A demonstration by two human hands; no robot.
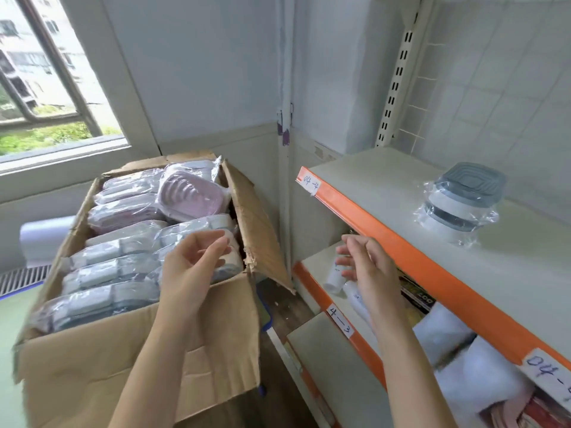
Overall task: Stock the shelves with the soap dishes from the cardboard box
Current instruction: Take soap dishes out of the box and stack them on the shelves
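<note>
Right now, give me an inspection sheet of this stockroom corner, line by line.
Surface: top shelf, orange front edge, handwritten label; mostly bare.
Job's things: open cardboard box packed with plastic-wrapped soap dishes; one pink dish lies on top at the far end.
Clutter: wrapped grey-lidded containers stacked on the top shelf; small white bottles and white packages on the lower shelf.
Hands: left hand over the box, fingers loosely curled, holding nothing; right hand between box and shelves, also holding nothing.
Cables: nothing seen.
Surroundings: window at left, tiled wall behind the shelves.
</note>
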